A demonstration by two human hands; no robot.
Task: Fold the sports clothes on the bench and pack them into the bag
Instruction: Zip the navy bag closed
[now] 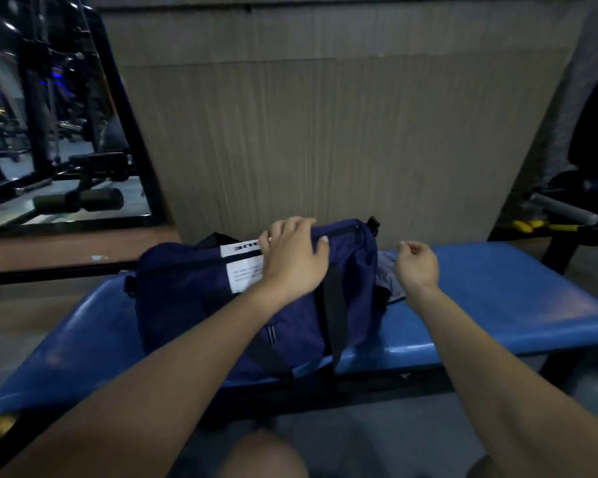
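Note:
A navy duffel bag (194, 298) with black straps and a white label lies on the blue padded bench (497, 305). My left hand (292, 257) rests on the bag's top by the zipper, fingers curled over its upper edge. My right hand (416, 265) hovers to the right of the bag, fingers loosely curled and holding nothing. A grey-blue garment (387, 281) lies on the bench just behind the bag's right end, partly hidden by the bag and my right hand.
A wood-panelled wall (325, 132) stands right behind the bench. A mirror (49, 115) at left reflects gym machines. Black and yellow equipment (549, 215) sits at the right. My knee (263, 457) shows at the bottom edge.

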